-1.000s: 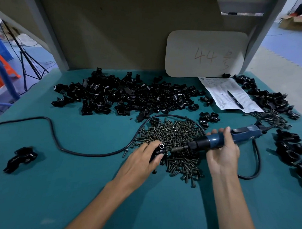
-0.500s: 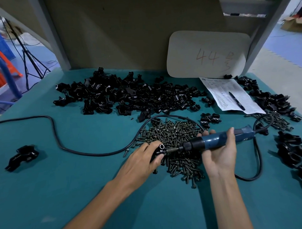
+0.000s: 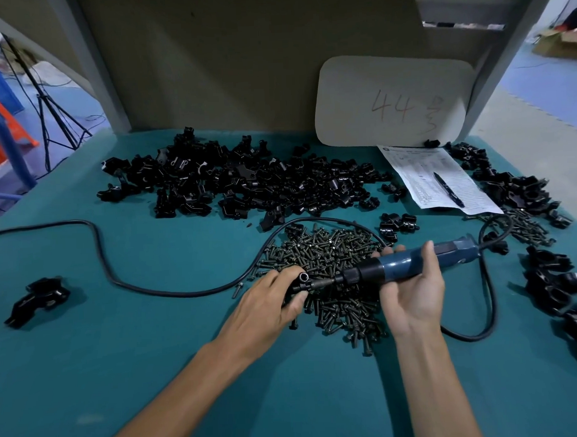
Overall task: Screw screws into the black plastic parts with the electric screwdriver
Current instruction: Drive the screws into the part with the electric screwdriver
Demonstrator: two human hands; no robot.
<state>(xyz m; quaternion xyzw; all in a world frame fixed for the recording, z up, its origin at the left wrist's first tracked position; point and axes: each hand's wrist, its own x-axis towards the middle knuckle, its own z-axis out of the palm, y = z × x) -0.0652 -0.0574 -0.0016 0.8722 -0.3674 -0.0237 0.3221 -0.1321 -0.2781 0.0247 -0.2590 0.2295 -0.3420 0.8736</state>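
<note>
Left hand: the left hand [image 3: 267, 304] lies over the near edge of the screw heap, fingers and thumb curled round one black plastic part [image 3: 297, 285]; the part's round open end faces up between the fingertips.
Right hand: the right hand [image 3: 414, 289] is wrapped palm-up round the blue body of the electric screwdriver [image 3: 406, 263], thumb laid over the top.
Tool: one screwdriver, held nearly level; its bit meets the held part just beside the left thumb; its black cable [image 3: 119, 279] loops across the teal table [image 3: 122, 371].
Hands together: two hands, close but not touching, joined only by tool and part.
Screws: two heaps, too many to count; the main heap [image 3: 330, 249] lies under both hands, a smaller heap [image 3: 526, 226] sits at right.
Parts: a large pile [image 3: 246, 183] at the back, more at the right edge [image 3: 515, 187]; one lone part [image 3: 38, 299] lies well apart at left.
Paperwork: one printed sheet [image 3: 419, 168] with one pen [image 3: 448, 190] on it; one white board [image 3: 391, 100] marked "44" stands behind.
</note>
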